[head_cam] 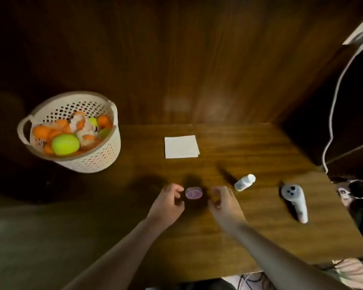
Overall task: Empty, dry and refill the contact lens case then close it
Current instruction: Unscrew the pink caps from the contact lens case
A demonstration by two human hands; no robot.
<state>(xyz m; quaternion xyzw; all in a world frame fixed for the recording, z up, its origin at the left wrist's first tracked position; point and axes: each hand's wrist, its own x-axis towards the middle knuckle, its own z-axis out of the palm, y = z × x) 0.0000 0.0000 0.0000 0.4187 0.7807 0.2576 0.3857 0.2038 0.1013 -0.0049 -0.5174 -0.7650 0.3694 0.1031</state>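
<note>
Contact lens case [194,193]: small, light, probably slick plastic lying on worktop [249,216]; best pinched at its ends. Left hand [169,203] and right hand [223,203] flank it, loosely curled, each grip empty.

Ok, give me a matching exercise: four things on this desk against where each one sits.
Things:
1. lens case
2. folded tissue
3. small bottle
4. basket

Places:
A. far left, holding balls
B. between the two hands
C. lying just beyond the right hand
D. behind the case, toward the wall

Pairs: 1-B, 2-D, 3-C, 4-A
</note>
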